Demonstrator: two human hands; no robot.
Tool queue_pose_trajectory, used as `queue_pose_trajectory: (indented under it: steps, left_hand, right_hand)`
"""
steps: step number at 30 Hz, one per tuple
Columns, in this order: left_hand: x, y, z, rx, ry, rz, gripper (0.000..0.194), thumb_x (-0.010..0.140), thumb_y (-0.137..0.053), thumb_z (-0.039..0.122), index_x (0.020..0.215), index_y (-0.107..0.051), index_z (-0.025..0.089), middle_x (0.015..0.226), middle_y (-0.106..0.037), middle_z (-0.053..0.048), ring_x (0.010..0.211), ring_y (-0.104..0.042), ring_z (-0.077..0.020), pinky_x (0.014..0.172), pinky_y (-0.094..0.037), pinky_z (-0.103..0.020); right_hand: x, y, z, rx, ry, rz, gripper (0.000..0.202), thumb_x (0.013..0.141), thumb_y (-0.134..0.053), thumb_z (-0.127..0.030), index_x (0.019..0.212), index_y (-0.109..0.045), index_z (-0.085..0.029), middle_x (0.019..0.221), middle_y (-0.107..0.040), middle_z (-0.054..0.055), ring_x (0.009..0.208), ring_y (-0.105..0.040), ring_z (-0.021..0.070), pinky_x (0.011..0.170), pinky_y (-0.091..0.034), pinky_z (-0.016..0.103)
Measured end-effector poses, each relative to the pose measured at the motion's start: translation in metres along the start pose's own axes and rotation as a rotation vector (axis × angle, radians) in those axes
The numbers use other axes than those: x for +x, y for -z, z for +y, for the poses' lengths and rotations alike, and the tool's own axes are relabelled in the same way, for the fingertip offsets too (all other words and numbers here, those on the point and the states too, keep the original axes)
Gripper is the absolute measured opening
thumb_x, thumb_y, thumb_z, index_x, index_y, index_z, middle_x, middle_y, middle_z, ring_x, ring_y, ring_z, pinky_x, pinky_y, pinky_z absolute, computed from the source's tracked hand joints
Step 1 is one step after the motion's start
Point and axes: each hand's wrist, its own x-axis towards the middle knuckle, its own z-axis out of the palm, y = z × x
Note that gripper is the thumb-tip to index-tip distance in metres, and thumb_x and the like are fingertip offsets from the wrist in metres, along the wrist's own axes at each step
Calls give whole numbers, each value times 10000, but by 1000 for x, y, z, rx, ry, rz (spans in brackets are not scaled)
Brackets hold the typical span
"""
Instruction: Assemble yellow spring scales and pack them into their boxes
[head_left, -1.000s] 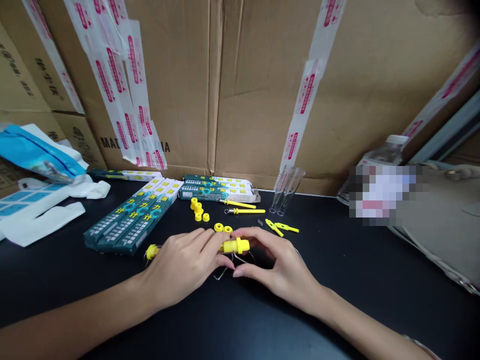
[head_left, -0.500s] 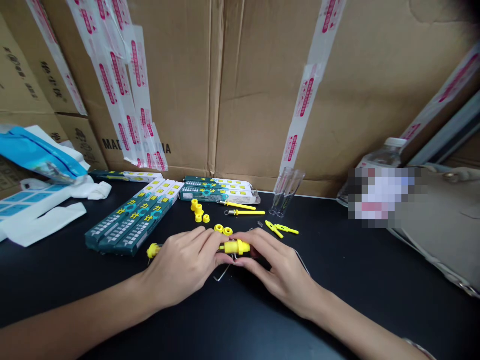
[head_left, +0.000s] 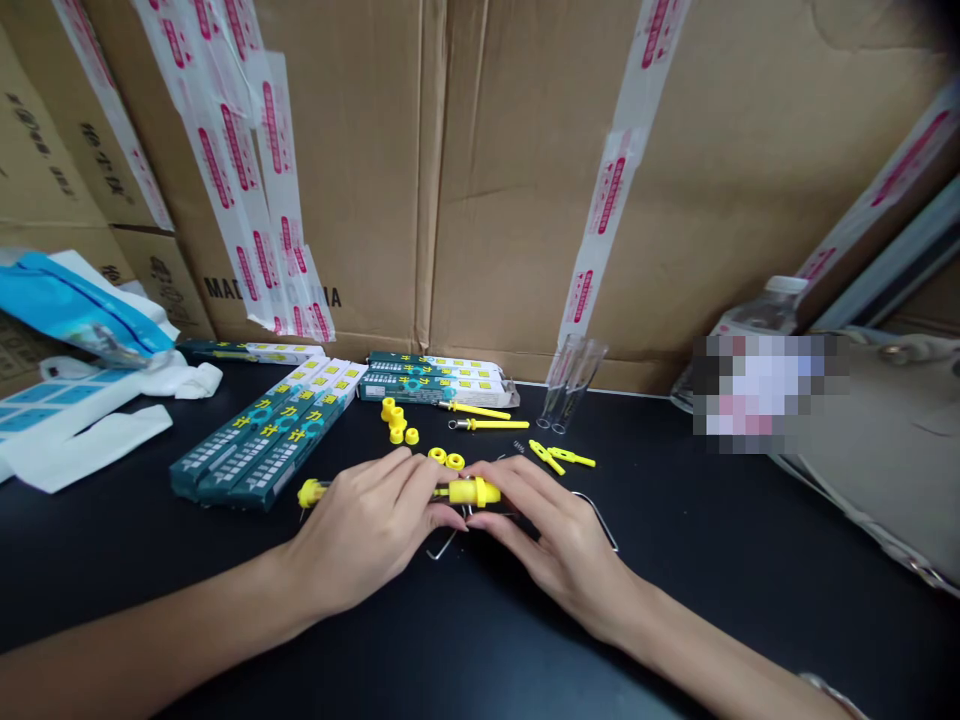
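Note:
Both hands meet over the black table around a spring scale with a clear tube. My left hand (head_left: 369,525) is wrapped round the tube, and a yellow end (head_left: 310,493) pokes out to its left. My right hand (head_left: 551,535) pinches the scale's yellow cap (head_left: 472,491) between thumb and fingers. The tube's middle is hidden behind the left fingers. A bent metal wire hook (head_left: 444,547) shows below the hands, and another bent wire (head_left: 600,520) sticks out behind the right hand. Two yellow rings (head_left: 446,459) lie just beyond the fingertips.
Green-and-white boxes (head_left: 266,440) lie left and at the back. Yellow caps (head_left: 394,420), yellow rods (head_left: 491,425), a small spring (head_left: 519,447), yellow clips (head_left: 561,456) and clear tubes (head_left: 570,385) lie beyond the hands. A bottle (head_left: 757,315) and bag (head_left: 885,440) stand right; cardboard (head_left: 517,200) walls the back.
Both hands keep nearly the same grip on the spring scale. The bent wire behind the right hand shows more. The camera view has shifted slightly.

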Motion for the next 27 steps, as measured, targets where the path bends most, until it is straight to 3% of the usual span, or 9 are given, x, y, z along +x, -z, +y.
queue_pose_trajectory:
  steps: [11, 17, 24, 27]
  left_hand:
    - [-3, 1, 2, 134, -117, 92, 203, 995, -525, 284, 1038, -588, 95, 788, -710, -52, 707, -685, -215, 623, -555, -341]
    - [-1, 4, 1, 124, -96, 64, 196, 1000, -514, 293, 1013, -594, 114, 797, -719, -48, 702, -684, -213, 629, -553, -345]
    - [-3, 2, 5, 82, -3, 14, 264, 1016, -470, 353, 1082, -591, 127, 859, -737, -50, 708, -687, -187, 622, -545, -296]
    - [-4, 3, 8, 55, 30, -14, 261, 1027, -444, 358, 1065, -602, 154, 825, -723, -42, 717, -689, -176, 643, -547, -265]
  right_hand:
    - [-1, -4, -5, -117, -39, 20, 295, 1011, -469, -220, 1305, -458, -211, 1101, -570, 101, 935, -631, 202, 829, -573, 320]
    - [3, 1, -2, -154, -9, -16, 385, 1006, -502, -241, 1378, -402, -225, 1175, -586, 111, 1048, -605, 224, 910, -551, 365]
    - [8, 0, -3, -304, 179, 31, 326, 985, -436, -68, 1298, -451, -159, 1150, -580, 157, 988, -553, 260, 843, -544, 434]
    - [6, -3, -4, -271, 138, 10, 358, 968, -406, -25, 1297, -433, -163, 1128, -567, 147, 982, -535, 255, 827, -547, 419]
